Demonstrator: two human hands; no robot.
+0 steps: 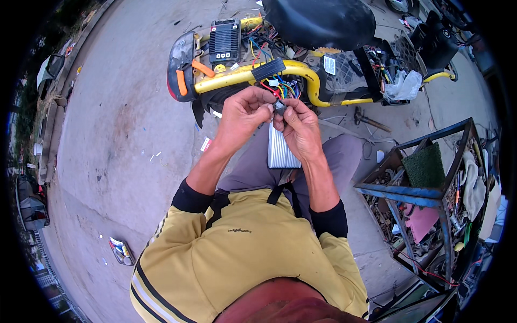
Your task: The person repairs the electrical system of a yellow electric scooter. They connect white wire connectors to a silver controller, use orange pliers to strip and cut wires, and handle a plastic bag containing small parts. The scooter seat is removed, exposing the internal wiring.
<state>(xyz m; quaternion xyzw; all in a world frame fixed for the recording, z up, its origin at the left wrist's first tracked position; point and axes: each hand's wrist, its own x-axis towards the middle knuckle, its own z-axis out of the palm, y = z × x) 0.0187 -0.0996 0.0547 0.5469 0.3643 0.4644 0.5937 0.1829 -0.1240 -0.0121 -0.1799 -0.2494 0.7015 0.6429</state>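
Note:
Both hands meet in front of my lap at a small dark wire connector [279,106]. My left hand [242,118] pinches it between thumb and fingers from the left. The fingers of my right hand [302,129] close on its other side. Coloured wires [288,86] run from just beyond my fingertips into the scooter; a red one leads close to the connector. Below my hands, a silver ribbed metal box [283,151] lies between my thighs, its upper end partly covered by the right hand. Whether the connector's halves are joined cannot be made out.
The scooter's yellow frame [231,82] stands ahead, with a black finned box [224,40], a black seat [326,21] and an orange-handled tool [202,69] on it. A hammer [372,119] lies on the ground. A blue-edged metal rack [401,192] of parts stands at right.

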